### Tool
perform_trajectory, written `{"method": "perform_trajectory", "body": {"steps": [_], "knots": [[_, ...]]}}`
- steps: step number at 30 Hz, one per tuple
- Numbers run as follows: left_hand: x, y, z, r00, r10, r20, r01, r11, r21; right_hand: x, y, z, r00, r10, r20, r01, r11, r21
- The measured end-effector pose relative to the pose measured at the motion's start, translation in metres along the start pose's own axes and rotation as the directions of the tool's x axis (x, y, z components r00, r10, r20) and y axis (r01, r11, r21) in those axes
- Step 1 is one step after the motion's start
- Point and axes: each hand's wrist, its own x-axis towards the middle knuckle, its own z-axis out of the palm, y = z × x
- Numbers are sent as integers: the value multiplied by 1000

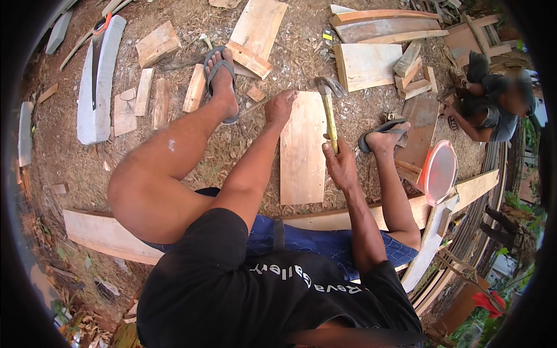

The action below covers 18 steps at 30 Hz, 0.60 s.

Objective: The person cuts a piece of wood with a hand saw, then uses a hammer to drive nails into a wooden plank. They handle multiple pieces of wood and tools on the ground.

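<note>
A hammer point(331, 116) with a yellowish handle and a metal head is gripped in my right hand point(342, 165). Its head is over the far right corner of a pale, flat wooden board point(302, 153) lying lengthwise in front of me. My left hand point(281, 108) is at that board's far left corner, fingers closed and pressed together. Whatever sits between those fingertips is hidden. A thin stick point(253, 108) lies on the ground beside my left wrist. Both forearms reach forward between my spread legs.
I sit on a long plank point(110, 235). Wood offcuts point(158, 43) and stacked boards point(371, 65) lie around. At left, a handsaw point(96, 64) rests on a grey-white beam point(111, 116). An orange-rimmed sieve point(440, 173) stands at right. Another person point(493, 98) crouches at far right.
</note>
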Motion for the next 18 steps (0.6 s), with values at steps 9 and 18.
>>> {"method": "perform_trajectory", "body": {"steps": [9, 18], "knots": [[-3, -9, 9, 1000, -1, -31, 0, 998, -56, 20, -19, 11, 994, -100, -51, 92, 986, -139], [-4, -8, 9, 999, 33, -21, -35, 995, -94, 13, -19, 10, 997, -49, -54, 44, 996, -78]]}}
